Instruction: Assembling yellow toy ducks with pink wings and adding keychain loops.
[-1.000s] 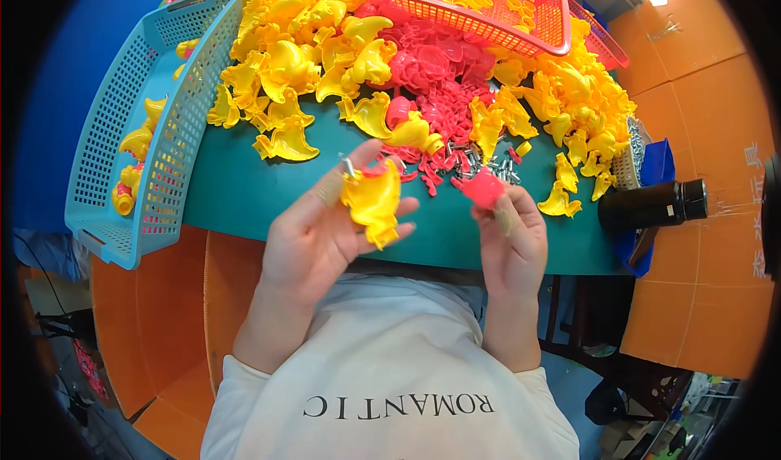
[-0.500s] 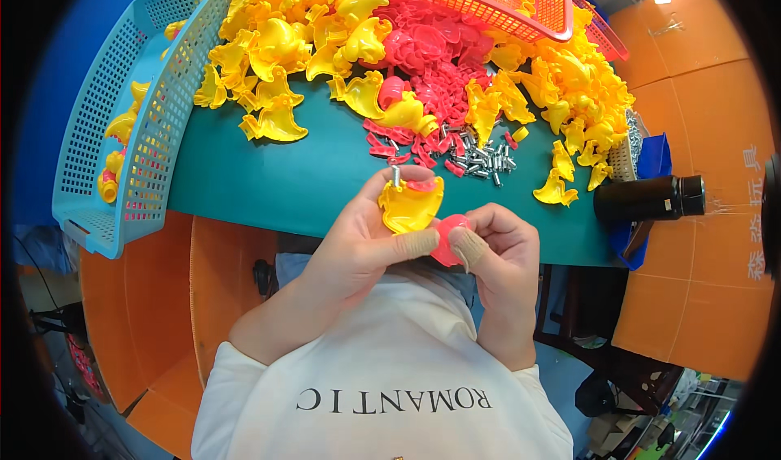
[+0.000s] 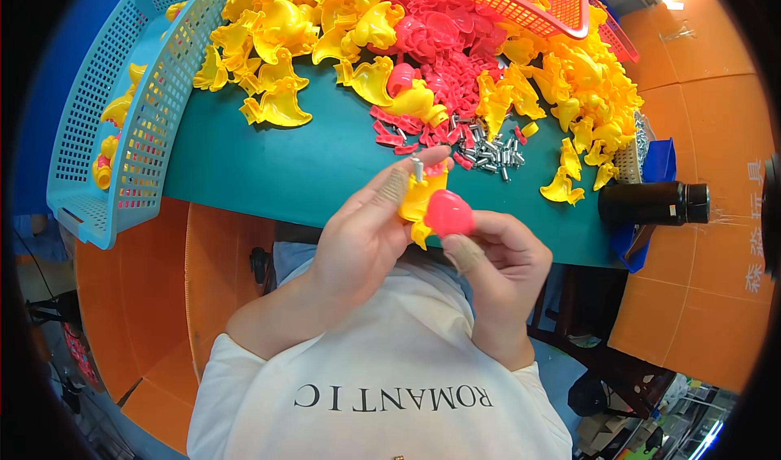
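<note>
One yellow plastic piece (image 3: 420,202) and one pink rounded piece (image 3: 448,213) sit together between the hands, just in front of the chest and above the near edge of the table (image 3: 309,167). The left hand (image 3: 366,236) is curled around the yellow piece, thumb and fingers closed on it. The right hand (image 3: 496,269) pinches the pink piece against it. Beyond the hands lies a small heap of metal pins (image 3: 488,151), then too many yellow parts (image 3: 285,45) and pink parts (image 3: 443,53) to count. Two baskets show: a blue basket (image 3: 138,126) far left, a red basket (image 3: 521,0) ahead. One black cylinder (image 3: 655,203) lies right. Orange panels surround the green table.
</note>
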`<state>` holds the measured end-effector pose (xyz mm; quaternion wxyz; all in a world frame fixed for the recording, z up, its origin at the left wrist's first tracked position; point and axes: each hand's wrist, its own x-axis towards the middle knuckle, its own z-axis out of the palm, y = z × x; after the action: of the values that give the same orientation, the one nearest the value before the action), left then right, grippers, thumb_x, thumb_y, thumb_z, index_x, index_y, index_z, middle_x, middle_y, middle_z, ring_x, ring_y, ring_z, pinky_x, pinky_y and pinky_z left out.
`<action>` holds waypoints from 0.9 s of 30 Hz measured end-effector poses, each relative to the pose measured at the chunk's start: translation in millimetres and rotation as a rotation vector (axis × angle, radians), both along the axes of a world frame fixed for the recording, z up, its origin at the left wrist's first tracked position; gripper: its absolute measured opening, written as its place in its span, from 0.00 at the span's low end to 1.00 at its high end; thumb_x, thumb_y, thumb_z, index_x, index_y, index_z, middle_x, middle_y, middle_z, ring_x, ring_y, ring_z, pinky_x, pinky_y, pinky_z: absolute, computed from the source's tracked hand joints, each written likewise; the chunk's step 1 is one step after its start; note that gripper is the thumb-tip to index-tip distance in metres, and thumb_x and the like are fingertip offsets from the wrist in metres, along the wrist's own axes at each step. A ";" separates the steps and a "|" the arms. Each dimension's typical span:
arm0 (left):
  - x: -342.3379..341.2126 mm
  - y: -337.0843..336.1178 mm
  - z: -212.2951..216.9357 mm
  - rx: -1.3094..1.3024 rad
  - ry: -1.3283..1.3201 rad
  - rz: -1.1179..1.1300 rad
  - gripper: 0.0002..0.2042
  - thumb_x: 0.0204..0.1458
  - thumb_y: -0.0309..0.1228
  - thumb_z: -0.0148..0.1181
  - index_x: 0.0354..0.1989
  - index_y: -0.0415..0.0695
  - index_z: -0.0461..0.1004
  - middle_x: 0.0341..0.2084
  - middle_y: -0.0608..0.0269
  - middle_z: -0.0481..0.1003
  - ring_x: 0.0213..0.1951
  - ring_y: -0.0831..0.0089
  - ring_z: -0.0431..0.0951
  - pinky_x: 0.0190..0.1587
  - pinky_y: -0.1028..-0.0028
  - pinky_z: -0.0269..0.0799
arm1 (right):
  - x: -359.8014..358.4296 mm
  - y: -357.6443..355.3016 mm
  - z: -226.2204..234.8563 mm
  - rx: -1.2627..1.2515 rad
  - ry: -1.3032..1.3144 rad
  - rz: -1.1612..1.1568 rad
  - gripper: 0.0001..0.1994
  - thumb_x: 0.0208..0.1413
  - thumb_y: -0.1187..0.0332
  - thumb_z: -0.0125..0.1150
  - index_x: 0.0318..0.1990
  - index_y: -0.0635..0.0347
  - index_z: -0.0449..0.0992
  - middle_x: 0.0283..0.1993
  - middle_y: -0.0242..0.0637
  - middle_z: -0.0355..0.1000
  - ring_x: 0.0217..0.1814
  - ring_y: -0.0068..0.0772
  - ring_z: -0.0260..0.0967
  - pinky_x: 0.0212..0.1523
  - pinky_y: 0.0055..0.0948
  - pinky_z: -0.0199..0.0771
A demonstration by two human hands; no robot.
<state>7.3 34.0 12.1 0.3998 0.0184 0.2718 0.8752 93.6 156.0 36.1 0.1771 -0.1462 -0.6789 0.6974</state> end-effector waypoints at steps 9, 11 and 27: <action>3.2 -1.0 -0.1 0.044 -0.075 -0.052 0.24 0.67 0.42 0.32 0.64 0.37 0.55 0.59 0.50 0.62 0.53 0.65 0.71 0.57 0.64 0.66 | -1.5 -6.5 -15.4 0.127 0.064 0.061 0.08 0.53 0.80 0.62 0.41 0.72 0.76 0.33 0.38 0.76 0.32 0.17 0.71 0.29 0.15 0.69; 4.5 -0.3 0.2 0.055 -0.088 -0.051 0.24 0.67 0.42 0.31 0.64 0.37 0.55 0.59 0.50 0.62 0.53 0.65 0.71 0.56 0.64 0.66 | 1.2 -7.4 -17.8 0.288 0.081 0.041 0.07 0.52 0.80 0.63 0.39 0.71 0.76 0.31 0.39 0.75 0.28 0.18 0.69 0.26 0.15 0.66; 4.7 6.4 1.9 0.044 -0.047 -0.109 0.25 0.66 0.43 0.35 0.66 0.40 0.53 0.57 0.53 0.64 0.54 0.66 0.69 0.57 0.65 0.65 | 2.3 0.4 -22.2 0.530 0.208 0.095 0.06 0.52 0.79 0.63 0.37 0.71 0.76 0.29 0.40 0.75 0.28 0.20 0.69 0.28 0.17 0.66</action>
<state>12.1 40.4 14.0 0.4529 0.0211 0.2417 0.8579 95.9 156.5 13.9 0.2450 0.0094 -0.8217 0.5145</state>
